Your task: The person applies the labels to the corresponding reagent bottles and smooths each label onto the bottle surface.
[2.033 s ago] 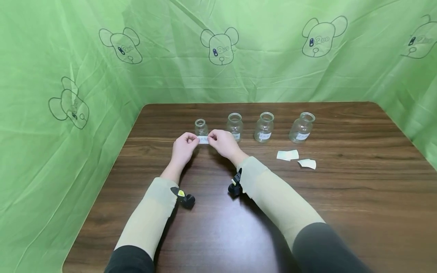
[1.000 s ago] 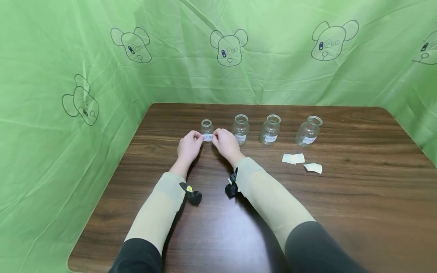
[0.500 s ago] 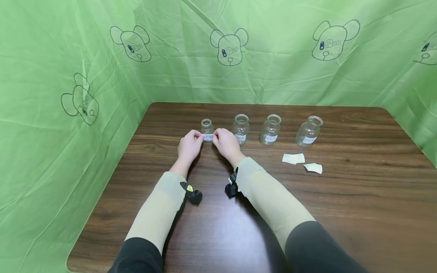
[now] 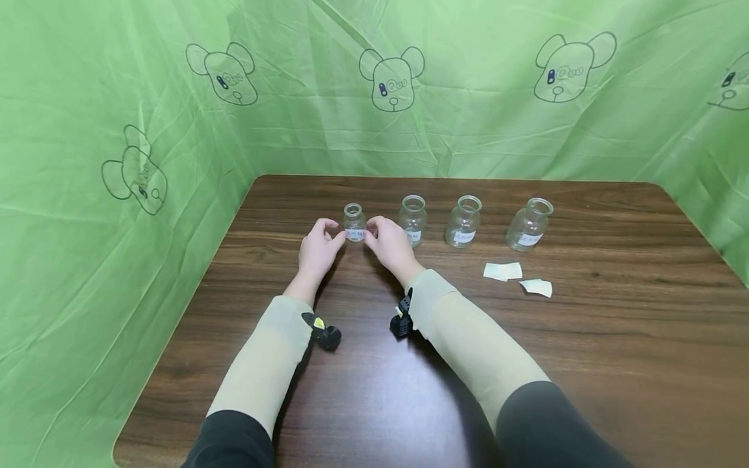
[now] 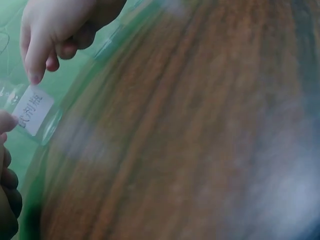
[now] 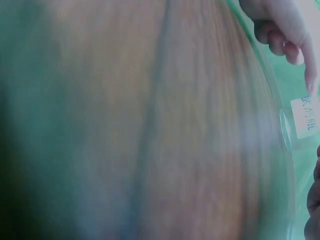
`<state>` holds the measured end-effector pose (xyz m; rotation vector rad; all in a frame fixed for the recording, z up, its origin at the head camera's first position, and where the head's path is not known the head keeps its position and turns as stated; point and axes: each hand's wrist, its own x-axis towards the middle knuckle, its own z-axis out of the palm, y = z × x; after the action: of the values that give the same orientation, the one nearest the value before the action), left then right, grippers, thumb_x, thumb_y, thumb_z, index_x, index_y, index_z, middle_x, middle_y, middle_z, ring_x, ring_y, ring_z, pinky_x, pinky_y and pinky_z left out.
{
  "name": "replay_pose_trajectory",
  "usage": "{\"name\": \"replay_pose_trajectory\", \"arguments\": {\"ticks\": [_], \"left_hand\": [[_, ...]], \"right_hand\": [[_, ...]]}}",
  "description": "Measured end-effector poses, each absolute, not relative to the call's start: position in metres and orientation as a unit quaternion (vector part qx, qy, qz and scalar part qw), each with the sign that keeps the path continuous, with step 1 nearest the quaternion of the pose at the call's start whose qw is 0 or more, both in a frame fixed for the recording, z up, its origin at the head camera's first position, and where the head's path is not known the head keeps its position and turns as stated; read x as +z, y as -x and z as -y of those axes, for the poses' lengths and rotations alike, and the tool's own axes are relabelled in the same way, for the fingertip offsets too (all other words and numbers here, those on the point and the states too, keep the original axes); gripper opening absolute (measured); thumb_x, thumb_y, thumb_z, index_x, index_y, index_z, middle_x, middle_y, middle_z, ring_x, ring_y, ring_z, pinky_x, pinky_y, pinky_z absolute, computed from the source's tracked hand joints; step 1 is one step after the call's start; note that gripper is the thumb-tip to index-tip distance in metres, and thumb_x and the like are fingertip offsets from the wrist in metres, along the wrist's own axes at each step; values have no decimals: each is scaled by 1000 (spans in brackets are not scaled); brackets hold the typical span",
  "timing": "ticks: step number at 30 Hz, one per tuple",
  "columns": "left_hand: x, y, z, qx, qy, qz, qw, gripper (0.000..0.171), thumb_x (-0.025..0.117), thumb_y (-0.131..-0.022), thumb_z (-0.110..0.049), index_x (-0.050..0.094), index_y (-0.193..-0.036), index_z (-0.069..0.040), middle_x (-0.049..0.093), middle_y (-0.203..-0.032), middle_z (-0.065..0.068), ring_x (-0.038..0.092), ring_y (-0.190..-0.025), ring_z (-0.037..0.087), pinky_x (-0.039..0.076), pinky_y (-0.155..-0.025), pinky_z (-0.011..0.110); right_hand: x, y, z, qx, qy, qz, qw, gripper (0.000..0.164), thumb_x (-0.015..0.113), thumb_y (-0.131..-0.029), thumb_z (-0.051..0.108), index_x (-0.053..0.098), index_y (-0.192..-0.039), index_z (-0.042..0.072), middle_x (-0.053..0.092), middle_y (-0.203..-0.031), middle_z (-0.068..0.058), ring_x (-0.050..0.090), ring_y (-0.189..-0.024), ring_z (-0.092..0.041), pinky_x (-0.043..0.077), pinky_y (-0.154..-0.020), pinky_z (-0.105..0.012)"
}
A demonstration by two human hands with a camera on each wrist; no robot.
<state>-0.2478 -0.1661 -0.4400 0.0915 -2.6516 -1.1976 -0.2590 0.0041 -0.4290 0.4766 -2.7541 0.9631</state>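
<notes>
A small clear glass bottle (image 4: 354, 218) stands upright at the left end of a row, with a white label (image 4: 355, 234) across its front. My left hand (image 4: 318, 250) is at the bottle's left side, its thumb touching the label's left end and its index finger apart from the thumb. On the other side my right hand (image 4: 391, 247) presses the label's right end with its thumb. Printed characters show on the label (image 5: 34, 111) in the left wrist view, where the right thumb points down onto its edge. In the right wrist view the label (image 6: 306, 117) lies against the glass.
Three larger labelled glass bottles stand to the right: one (image 4: 413, 218) close to my right hand, a second bottle (image 4: 463, 222) and a third bottle (image 4: 529, 224) further right. White paper pieces (image 4: 502, 272) lie in front of them. Green cloth (image 4: 292, 130) surrounds the brown table (image 4: 614, 312).
Two seconds ago both hands pinched the label's ends in front of the small bottle. It now lies against the glass, and the left index finger has lifted away from the thumb.
</notes>
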Motion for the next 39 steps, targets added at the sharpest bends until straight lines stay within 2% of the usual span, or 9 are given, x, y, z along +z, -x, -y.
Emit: {"name": "replay_pose_trajectory", "arguments": {"ticks": [6,11,16,23,25,28,32,39], "left_hand": [[-437,252,168,-426,-3,899,104,52,66,-85,-31,48,-132,-15,51,-73,4,47,-61,20,38,-57,34],[-439,255,166,-419,17,904,80,63,66,-86,-31,39,-142,-18,53,-71,4,48,-60,18,39,-57,33],[-441,257,164,-412,29,908,64,61,64,-88,-33,40,-142,-21,51,-70,4,46,-57,18,38,-54,32],[-443,254,166,-412,35,907,78,51,64,-88,-34,50,-134,-22,47,-67,2,42,-55,16,35,-52,31],[-442,253,169,-409,40,908,78,49,64,-88,-34,51,-133,-21,47,-67,2,42,-55,17,35,-52,31],[-441,251,172,-402,53,911,79,45,63,-89,-34,54,-131,-20,46,-68,2,41,-56,17,35,-52,31],[-441,250,176,-394,68,913,80,42,62,-90,-34,56,-129,-20,46,-68,3,41,-58,18,35,-53,32],[-439,249,177,-394,82,912,76,39,62,-91,-30,57,-127,-19,47,-68,3,43,-60,18,35,-56,32]], "right_hand": [[-425,264,-5,324,-171,928,70,48,63,-89,24,50,-132,5,60,-77,-2,56,-70,-15,45,-65,-31],[-426,267,-1,303,-180,935,42,57,62,-90,29,42,-139,7,61,-77,-2,57,-69,-16,45,-64,-32],[-429,269,3,289,-176,940,50,57,63,-90,29,42,-140,10,61,-77,-2,58,-69,-17,46,-64,-34],[-431,267,4,299,-162,938,64,51,62,-90,33,47,-134,12,58,-75,-1,55,-67,-17,45,-64,-34],[-430,266,4,300,-165,937,64,51,62,-90,35,48,-133,12,61,-79,-1,57,-70,-17,46,-67,-34],[-429,264,1,298,-173,937,59,50,61,-90,37,49,-133,13,67,-98,-4,62,-85,-19,48,-77,-35],[-426,263,-4,290,-185,938,49,50,60,-90,36,50,-134,13,60,-124,-4,59,-108,-22,44,-90,-37],[-428,263,-9,276,-213,935,72,46,60,-90,32,54,-130,11,59,-125,-5,57,-111,-23,43,-93,-36]]}}
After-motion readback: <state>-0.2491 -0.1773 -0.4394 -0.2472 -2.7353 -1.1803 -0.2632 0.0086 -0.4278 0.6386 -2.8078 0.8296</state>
